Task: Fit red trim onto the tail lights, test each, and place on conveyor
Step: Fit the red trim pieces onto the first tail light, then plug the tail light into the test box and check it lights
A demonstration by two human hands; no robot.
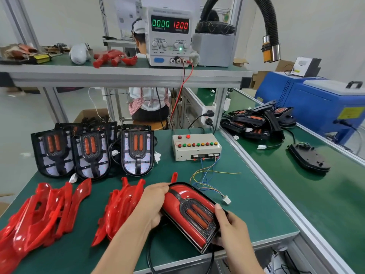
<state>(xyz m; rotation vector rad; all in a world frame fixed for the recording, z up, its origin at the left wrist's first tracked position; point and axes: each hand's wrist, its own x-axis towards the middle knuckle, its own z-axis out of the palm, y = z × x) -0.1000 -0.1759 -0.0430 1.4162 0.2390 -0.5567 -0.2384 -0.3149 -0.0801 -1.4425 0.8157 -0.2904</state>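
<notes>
Both hands grip the tail light (192, 214) between them at the bench's near edge, left hand (152, 204) curled round its far rounded end, right hand (230, 228) pinching the near corner. It looks light, rigid and glossy, likely slippery; best held by the black rim, off the red trim (173, 200).

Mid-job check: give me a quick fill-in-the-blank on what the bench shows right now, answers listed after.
1. Both hands, left hand and right hand, hold one black-framed tail light with red trim over the ____ bench mat.
2. The white bench power supply reads ____ in red digits.
3. Behind the loose glossy red trim pieces, ____ untrimmed black tail lights stand in the front row.
4. The beige test box with coloured buttons sits ____ the held light.

Missing words: green; 12.00; three; behind
</notes>
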